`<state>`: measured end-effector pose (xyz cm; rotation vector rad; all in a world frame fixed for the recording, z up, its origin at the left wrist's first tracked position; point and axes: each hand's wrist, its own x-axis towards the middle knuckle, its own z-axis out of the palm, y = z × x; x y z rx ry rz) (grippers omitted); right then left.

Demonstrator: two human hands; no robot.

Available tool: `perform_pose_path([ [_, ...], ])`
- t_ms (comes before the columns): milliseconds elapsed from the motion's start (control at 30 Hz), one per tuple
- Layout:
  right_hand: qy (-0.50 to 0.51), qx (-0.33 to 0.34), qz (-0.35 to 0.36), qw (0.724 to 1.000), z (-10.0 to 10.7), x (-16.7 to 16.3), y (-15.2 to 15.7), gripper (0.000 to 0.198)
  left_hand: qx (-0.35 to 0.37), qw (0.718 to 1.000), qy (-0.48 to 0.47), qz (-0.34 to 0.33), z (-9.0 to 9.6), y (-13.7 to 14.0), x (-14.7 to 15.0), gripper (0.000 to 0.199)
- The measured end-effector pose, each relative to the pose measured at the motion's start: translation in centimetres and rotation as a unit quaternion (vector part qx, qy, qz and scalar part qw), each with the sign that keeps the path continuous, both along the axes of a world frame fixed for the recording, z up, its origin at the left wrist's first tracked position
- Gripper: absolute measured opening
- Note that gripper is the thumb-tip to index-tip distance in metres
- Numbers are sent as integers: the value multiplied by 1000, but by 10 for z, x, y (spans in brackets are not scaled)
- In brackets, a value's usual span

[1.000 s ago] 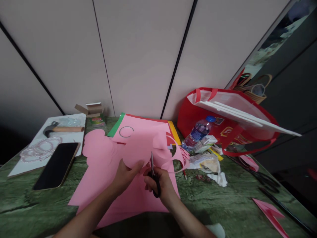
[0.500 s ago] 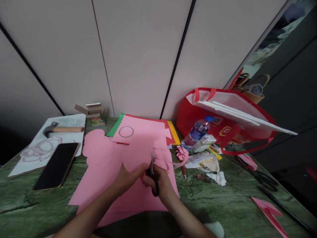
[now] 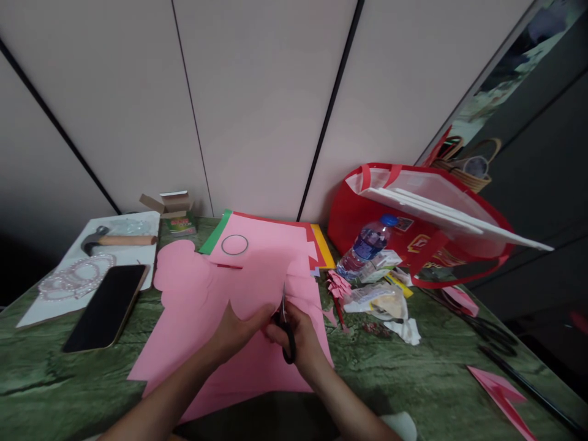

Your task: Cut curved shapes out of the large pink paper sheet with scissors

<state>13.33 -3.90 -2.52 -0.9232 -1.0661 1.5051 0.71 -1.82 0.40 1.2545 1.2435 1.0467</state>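
My right hand (image 3: pixel 296 334) grips a pair of scissors (image 3: pixel 288 337) with dark handles, blades pointing away from me. Close beside it, my left hand (image 3: pixel 243 327) pinches a piece of pink paper (image 3: pixel 260 285) with a rounded edge, held up against the blades. Beneath both hands lie large pink sheets (image 3: pixel 229 380), and at their left is a stack of rounded pink cut-outs (image 3: pixel 177 266). To the right of the scissors, a pink paper flower (image 3: pixel 339 285) rests on the table near a small pink scrap (image 3: pixel 329 316).
A water bottle (image 3: pixel 367 245) stands before a red bag (image 3: pixel 342 208) holding white boards. Left are a phone (image 3: pixel 105 309), a hammer (image 3: pixel 122 240) and bead strings (image 3: pixel 76 278) on a white board. A ring (image 3: pixel 234 245) lies on coloured sheets at the back.
A curled pink strip by the scissors has come off; small scraps now lie right of the sheets, near the flower. Both hands have stayed almost in place.
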Motion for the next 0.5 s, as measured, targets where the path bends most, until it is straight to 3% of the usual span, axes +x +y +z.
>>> perform_pose_path([
  [200, -18, 11, -5, 1000, 1, 0, 0, 26, -18, 1000, 2, -15, 4, 0, 1, 18],
  [500, -32, 14, -10, 999, -4, 0, 0, 24, 12, 999, -3, -35, 1, 2, 1, 16],
])
